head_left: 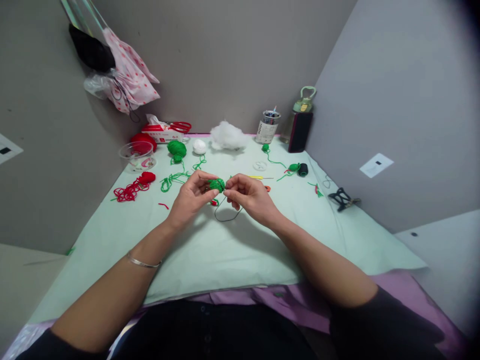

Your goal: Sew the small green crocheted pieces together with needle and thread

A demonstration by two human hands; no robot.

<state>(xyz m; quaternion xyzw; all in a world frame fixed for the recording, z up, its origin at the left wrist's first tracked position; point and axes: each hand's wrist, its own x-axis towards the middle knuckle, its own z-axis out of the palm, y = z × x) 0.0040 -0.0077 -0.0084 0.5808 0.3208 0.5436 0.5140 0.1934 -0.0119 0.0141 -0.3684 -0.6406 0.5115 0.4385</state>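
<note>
A small green crocheted piece (217,185) is pinched between the thumb and fingers of my left hand (193,196). My right hand (249,196) is closed at the piece's right side, its thumb and forefinger pressed together; what they pinch is too small to make out. A dark thread (225,220) hangs in a loop below both hands. Just under the green piece lies a small red and green item (214,202), partly hidden by my left hand. A yellow-handled tool (256,177) lies behind my right hand.
Red yarn (129,193), green yarn balls (176,148) and a clear tub (138,162) are at the left. White stuffing (227,136), a pen can (267,127), a bottle (303,106) and a phone (300,132) stand behind. A black clip (342,200) lies right.
</note>
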